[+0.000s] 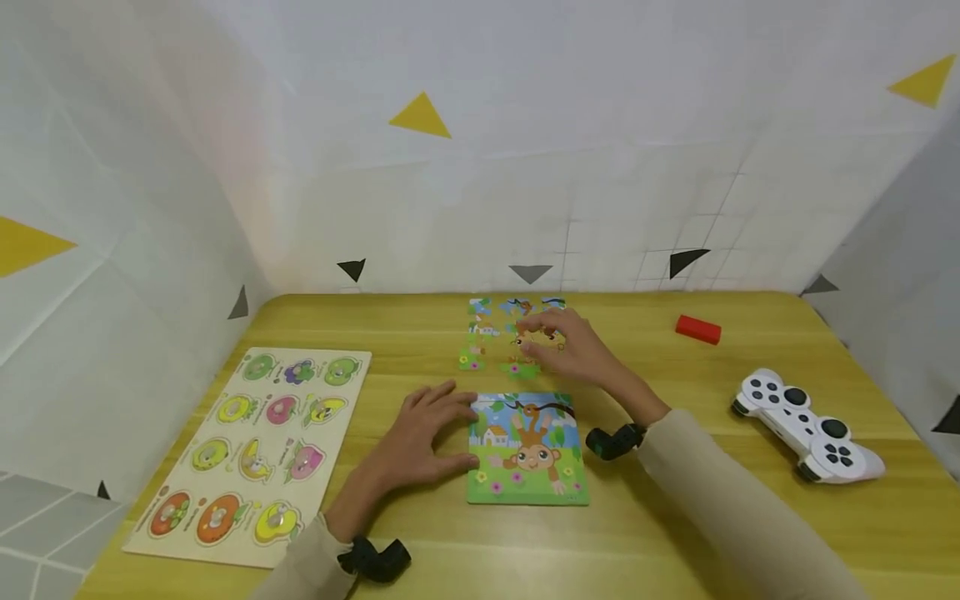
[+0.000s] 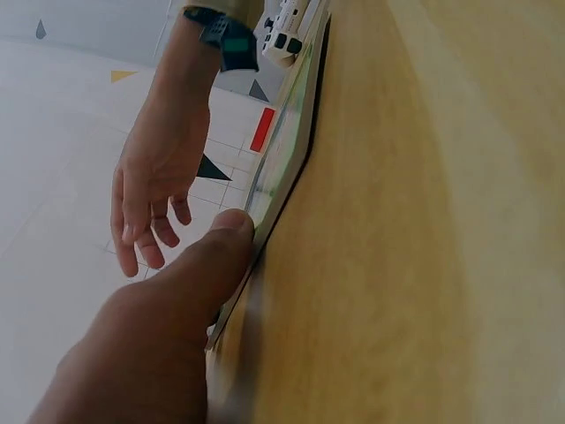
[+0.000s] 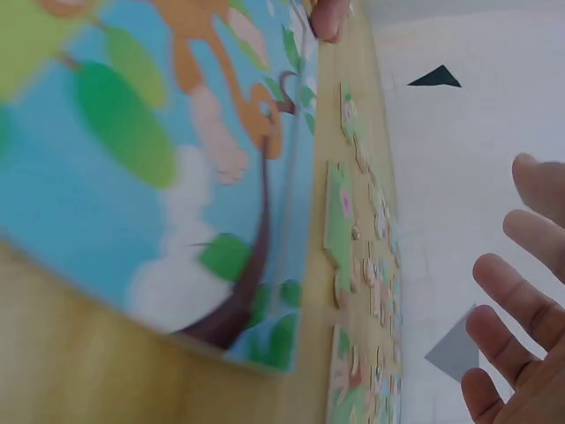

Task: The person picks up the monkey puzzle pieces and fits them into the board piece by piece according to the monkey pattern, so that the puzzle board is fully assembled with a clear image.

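Note:
A square picture board [image 1: 525,479] with a monkey hanging over a meadow lies flat near the front middle of the table. My left hand [image 1: 427,437] rests at its left side, fingers spread; in the left wrist view the thumb [image 2: 231,225] touches the board's edge. Behind the board lie several loose jigsaw pieces [image 1: 480,333] with parts of a similar picture. Over them hovers my right hand [image 1: 566,346], fingers loosely bent and holding nothing. From the right wrist, the pieces [image 3: 338,212] show flat on the table, below and apart from that hand's fingers [image 3: 512,287].
A wooden fruit puzzle board [image 1: 285,500] lies at the left. Toward the right are a white game controller [image 1: 806,429] and, farther back, a small red block [image 1: 698,329]. A pale sheet with coloured triangles [image 1: 422,115] rises behind the table's back edge.

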Available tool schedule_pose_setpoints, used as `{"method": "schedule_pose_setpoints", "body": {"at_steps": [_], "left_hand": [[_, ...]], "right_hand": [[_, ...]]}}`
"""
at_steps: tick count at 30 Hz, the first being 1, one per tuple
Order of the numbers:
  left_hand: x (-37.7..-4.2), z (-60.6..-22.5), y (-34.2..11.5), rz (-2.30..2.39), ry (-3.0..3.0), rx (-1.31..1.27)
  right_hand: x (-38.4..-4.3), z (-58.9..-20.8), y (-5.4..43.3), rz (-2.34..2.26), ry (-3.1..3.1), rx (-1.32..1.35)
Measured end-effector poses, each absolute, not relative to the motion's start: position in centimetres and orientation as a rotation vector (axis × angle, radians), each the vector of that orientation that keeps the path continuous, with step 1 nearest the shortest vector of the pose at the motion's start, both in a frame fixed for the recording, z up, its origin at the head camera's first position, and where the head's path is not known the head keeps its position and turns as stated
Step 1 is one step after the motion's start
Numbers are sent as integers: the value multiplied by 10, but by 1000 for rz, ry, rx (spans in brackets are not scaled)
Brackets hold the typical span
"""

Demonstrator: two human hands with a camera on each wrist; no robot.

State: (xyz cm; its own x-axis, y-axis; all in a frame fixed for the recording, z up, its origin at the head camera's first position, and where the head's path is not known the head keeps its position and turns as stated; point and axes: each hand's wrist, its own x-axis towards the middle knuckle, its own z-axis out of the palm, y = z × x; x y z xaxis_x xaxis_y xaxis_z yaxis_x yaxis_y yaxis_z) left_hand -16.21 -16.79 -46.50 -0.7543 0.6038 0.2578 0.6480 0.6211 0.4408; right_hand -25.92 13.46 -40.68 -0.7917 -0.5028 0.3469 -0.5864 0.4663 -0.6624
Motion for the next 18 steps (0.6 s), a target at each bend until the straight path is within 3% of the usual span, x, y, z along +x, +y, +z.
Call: {"method": "schedule_pose_setpoints", "body": {"at_steps": [18], "left_hand": [[-161, -467, -169, -822, -2780, -1047]], "right_hand": [[-329, -405, 93, 1283, -2831, 735]]}}
